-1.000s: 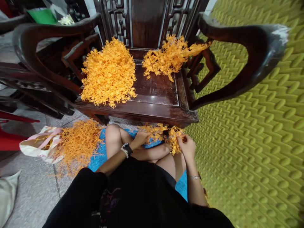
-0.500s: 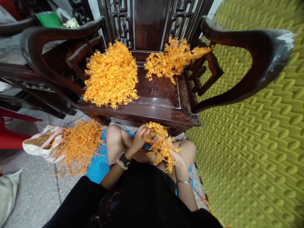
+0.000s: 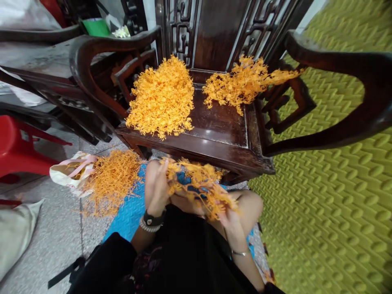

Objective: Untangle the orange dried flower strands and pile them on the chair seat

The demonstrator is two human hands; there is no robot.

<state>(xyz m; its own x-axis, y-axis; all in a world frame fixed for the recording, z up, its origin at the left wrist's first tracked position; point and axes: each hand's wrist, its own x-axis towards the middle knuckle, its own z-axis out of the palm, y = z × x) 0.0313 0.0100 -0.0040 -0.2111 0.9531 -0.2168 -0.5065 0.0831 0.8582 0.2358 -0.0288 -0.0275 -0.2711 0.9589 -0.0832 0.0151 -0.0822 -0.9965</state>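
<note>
I sit on the floor before a dark wooden armchair [image 3: 226, 139]. My left hand [image 3: 159, 185] and my right hand [image 3: 228, 218] both grip one bunch of orange plastic sprigs [image 3: 199, 183] stretched across my lap, just below the seat's front edge. My left fingers are closed on its left end; my right palm is under its right end with fingers curled. On the seat lie a large pile of orange sprigs [image 3: 163, 98] at the left and a smaller pile [image 3: 241, 83] at the right.
A heap of loose orange stems [image 3: 113, 179] spills from a cream tote bag [image 3: 69, 173] on the floor at my left. A blue mat [image 3: 128, 208] lies under me. Red plastic stool [image 3: 18, 149] far left. Green textured foam [image 3: 321, 196] covers the right.
My hands have lifted the bunch from under the seat's edge up over my lap and pulled it out sideways. The view has shifted, so the chair sits further right.
</note>
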